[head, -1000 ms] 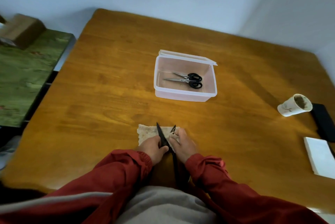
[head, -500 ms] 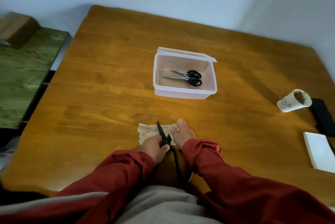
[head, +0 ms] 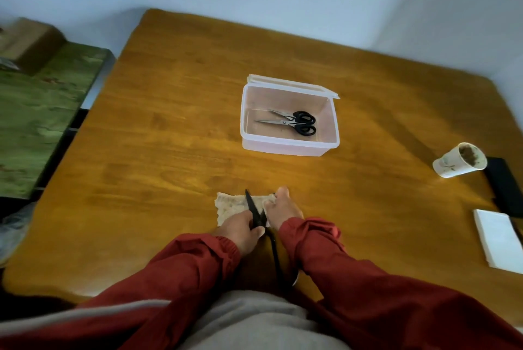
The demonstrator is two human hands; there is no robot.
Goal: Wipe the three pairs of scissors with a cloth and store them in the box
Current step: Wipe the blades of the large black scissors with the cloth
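Lower centre: left hand grips black scissors steady; right hand pinches cloth against blade (wiping). Box open above.

Box mid-table, scissors in it, lid behind. Nearer, by the front edge — cloth, another pair across it. Right — cup, slab beside it, pad nearest. Bench left of the table.
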